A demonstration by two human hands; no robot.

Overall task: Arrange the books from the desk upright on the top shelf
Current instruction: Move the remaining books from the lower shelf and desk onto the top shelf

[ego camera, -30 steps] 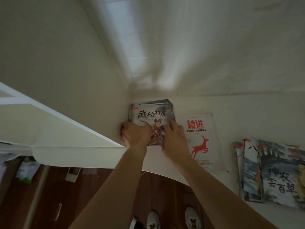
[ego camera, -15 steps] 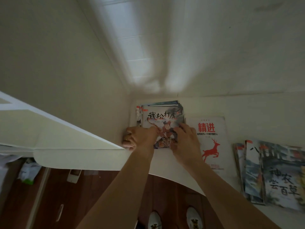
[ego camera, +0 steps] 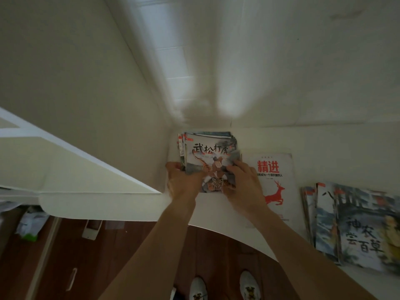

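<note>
Two hands, left hand and right hand, are gripping the tiger-cover book stack at frame centre on the desk.

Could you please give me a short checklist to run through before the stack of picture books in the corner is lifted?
1. Left hand grips the stack of picture books at its left edge: ok.
2. Right hand holds the right edge: ok.
3. Stack squared: not ok, covers fan out.
4. White book with the red deer apart from the stack: cannot tell.
5. Top shelf: cannot tell, none identifiable.
</note>
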